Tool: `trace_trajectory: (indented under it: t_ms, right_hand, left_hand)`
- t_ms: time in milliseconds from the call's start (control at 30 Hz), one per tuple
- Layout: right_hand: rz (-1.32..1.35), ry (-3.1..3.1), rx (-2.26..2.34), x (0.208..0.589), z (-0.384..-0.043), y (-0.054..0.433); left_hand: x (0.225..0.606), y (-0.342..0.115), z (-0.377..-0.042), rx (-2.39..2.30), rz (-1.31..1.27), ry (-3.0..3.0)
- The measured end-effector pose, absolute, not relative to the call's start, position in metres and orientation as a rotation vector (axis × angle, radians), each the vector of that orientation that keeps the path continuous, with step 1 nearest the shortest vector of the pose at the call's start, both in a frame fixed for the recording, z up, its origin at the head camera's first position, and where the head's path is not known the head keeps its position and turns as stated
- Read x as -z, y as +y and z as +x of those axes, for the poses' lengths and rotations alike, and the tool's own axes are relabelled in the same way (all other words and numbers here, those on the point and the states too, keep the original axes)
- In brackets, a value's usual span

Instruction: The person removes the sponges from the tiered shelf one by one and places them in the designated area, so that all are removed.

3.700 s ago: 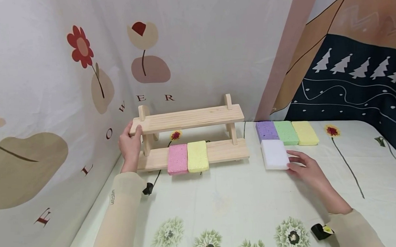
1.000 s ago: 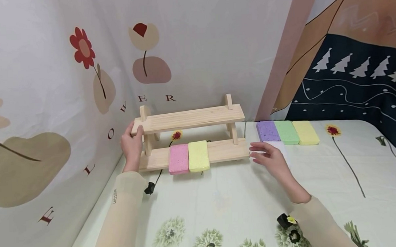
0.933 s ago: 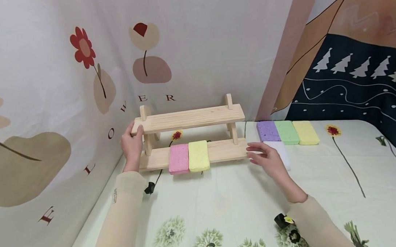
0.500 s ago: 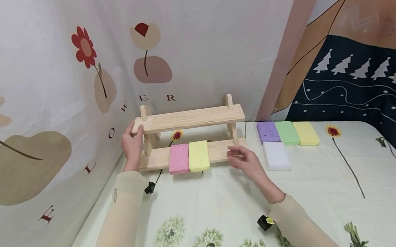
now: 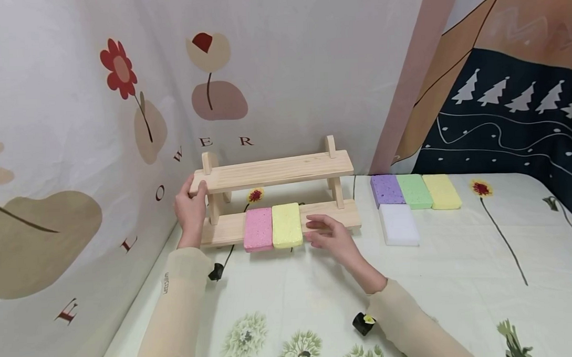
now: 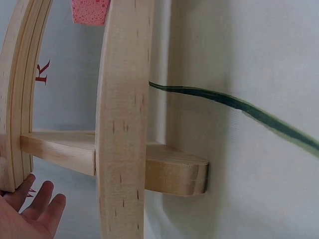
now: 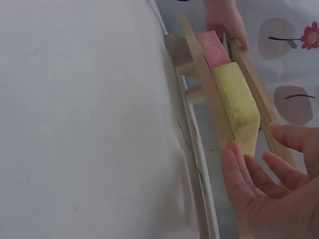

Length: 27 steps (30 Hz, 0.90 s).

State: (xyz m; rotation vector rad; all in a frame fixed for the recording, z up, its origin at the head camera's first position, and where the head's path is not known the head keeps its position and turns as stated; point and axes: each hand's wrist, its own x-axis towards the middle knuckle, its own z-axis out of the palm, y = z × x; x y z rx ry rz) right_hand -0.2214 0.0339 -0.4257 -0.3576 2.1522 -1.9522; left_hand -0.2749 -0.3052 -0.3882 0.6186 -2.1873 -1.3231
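A two-tier wooden shelf (image 5: pixel 271 171) stands on the cloth against the back wall. My left hand (image 5: pixel 191 210) grips the left end of its upper board, thumb in front; in the left wrist view several of its fingers (image 6: pixel 42 201) show beside the board. On the lower board lie a pink sponge (image 5: pixel 258 229) and, touching its right side, a yellow sponge (image 5: pixel 287 225), both jutting over the front edge. Just right of the yellow sponge is my right hand (image 5: pixel 333 240), loosely curved and holding nothing. Whether a fingertip touches that sponge I cannot tell.
Right of the shelf a purple sponge (image 5: pixel 387 190), a green sponge (image 5: pixel 414 191) and another yellow sponge (image 5: pixel 441 192) lie in a row. A white sponge (image 5: pixel 399 225) lies in front of the purple one. A flower-printed cloth covers the table (image 5: pixel 460 277).
My right hand has left the white sponge and moved leftward across the cloth to the yellow sponge on the shelf. My left hand has stayed on the upper board.
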Motion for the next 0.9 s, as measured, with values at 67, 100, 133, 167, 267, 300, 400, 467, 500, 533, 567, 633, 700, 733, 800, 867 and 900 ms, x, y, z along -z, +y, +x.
trace_trajectory:
  t_ms: [67,100,133,167,267,300,400,467,500,533,567,633,700,733,800,867,900]
  right_hand:
    - [-0.347,2.138,1.961,0.427,-0.222,0.031]
    - [-0.345,2.132,1.969,0.428,-0.222,0.029]
    - [-0.344,2.129,1.975,0.429,-0.222,0.028]
    - [-0.343,2.131,1.979,0.430,-0.222,0.026]
    - [-0.329,2.140,1.991,0.431,-0.222,0.022]
    - [-0.324,2.148,1.995,0.431,-0.222,0.021]
    - [-0.301,2.169,2.006,0.431,-0.221,0.017]
    - [-0.290,2.174,2.009,0.431,-0.221,0.015]
    - [-0.283,2.176,2.008,0.431,-0.221,0.015]
    - [-0.275,2.173,2.010,0.431,-0.221,0.014]
    - [-0.264,2.170,2.010,0.430,-0.221,0.014]
    - [-0.247,2.170,2.005,0.430,-0.221,0.013]
    - [-0.231,2.170,2.004,0.429,-0.221,0.014]
    - [-0.224,2.168,2.005,0.428,-0.221,0.014]
    - [-0.212,2.170,2.001,0.428,-0.220,0.015]
    - [-0.202,2.171,1.998,0.427,-0.220,0.016]
    - [-0.198,2.171,1.996,0.427,-0.220,0.017]
  left_hand:
    - [0.389,-0.305,-0.275,1.327,0.619,-2.185]
    - [0.389,-0.305,-0.275,1.332,0.620,-2.184]
    - [0.389,-0.305,-0.275,1.335,0.621,-2.182]
    - [0.389,-0.305,-0.275,1.341,0.623,-2.180]
    - [0.390,-0.304,-0.276,1.354,0.627,-2.174]
    - [0.389,-0.304,-0.276,1.359,0.632,-2.168]
    - [0.389,-0.303,-0.275,1.352,0.628,-2.165]
    - [0.388,-0.303,-0.275,1.344,0.626,-2.165]
    - [0.388,-0.303,-0.275,1.341,0.624,-2.164]
    - [0.389,-0.303,-0.275,1.335,0.618,-2.170]
    - [0.389,-0.304,-0.275,1.334,0.619,-2.172]
    - [0.389,-0.304,-0.275,1.342,0.620,-2.171]
    - [0.389,-0.304,-0.275,1.351,0.622,-2.171]
    - [0.389,-0.304,-0.274,1.353,0.622,-2.171]
    - [0.388,-0.303,-0.274,1.354,0.621,-2.169]
    - [0.388,-0.303,-0.274,1.349,0.618,-2.170]
    - [0.388,-0.303,-0.274,1.347,0.616,-2.171]
